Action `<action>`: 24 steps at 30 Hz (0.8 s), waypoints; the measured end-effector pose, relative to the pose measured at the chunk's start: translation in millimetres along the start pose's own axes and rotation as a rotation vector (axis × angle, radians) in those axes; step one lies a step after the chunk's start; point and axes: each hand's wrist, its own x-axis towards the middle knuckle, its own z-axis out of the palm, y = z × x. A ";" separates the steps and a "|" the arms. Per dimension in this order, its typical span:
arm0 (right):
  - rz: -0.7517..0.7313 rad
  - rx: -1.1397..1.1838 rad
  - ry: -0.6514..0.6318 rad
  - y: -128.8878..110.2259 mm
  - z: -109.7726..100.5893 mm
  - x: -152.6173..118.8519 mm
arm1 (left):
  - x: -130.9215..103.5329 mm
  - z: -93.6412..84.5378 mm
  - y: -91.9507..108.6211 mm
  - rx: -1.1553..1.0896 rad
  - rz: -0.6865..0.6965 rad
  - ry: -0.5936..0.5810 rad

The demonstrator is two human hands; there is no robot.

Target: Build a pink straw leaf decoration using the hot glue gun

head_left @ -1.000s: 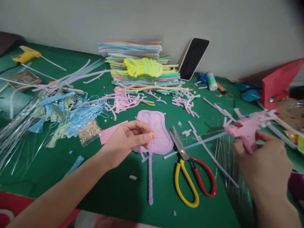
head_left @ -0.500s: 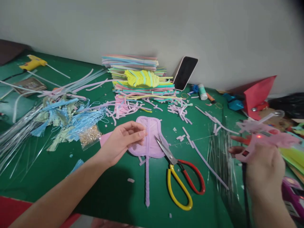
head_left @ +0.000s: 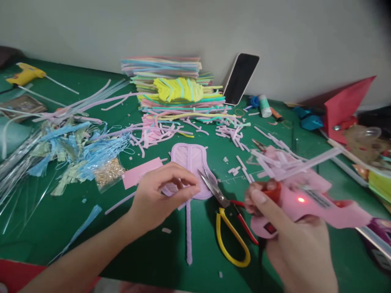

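A pink glue gun (head_left: 317,203) with a lit red light is in my right hand (head_left: 293,240), whose fingers wrap round its handle at the right. Over the lilac fan-shaped piece (head_left: 198,162) hovers my left hand (head_left: 159,195), thumb and index fingertips pinched together; what they hold, if anything, is too small to see. The piece lies flat with its fuzzy stem (head_left: 189,236) toward me. Scissors (head_left: 224,203) with one yellow and one red handle lie partly open, their tips on the piece's right side. A pink card (head_left: 142,173) is left of it.
Bundles of coloured fuzzy sticks (head_left: 180,89) and a leaning phone (head_left: 241,79) stand at the back. Blue tassels (head_left: 104,150), a bag of gold beads (head_left: 108,173) and a yellow glue gun (head_left: 29,74) are at the left. Lilac scraps (head_left: 230,134) lie behind the piece.
My right hand has brought the pink glue gun leftward, nearer the scissors. My left hand has shifted slightly right and down, uncovering more of the pink card. The view has shifted a little.
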 end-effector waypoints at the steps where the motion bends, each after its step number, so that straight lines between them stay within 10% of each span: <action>1: 0.014 -0.018 -0.013 0.2 5.1 -5.0 | -2.6 3.6 2.2 0.070 0.094 -0.007; 11: 0.040 -0.210 -0.167 10.9 28.5 -25.2 | -5.9 18.6 9.1 0.347 0.435 0.016; 24: 0.100 -0.149 -0.253 14.4 25.7 -19.7 | -8.3 12.5 7.5 0.363 0.345 -0.031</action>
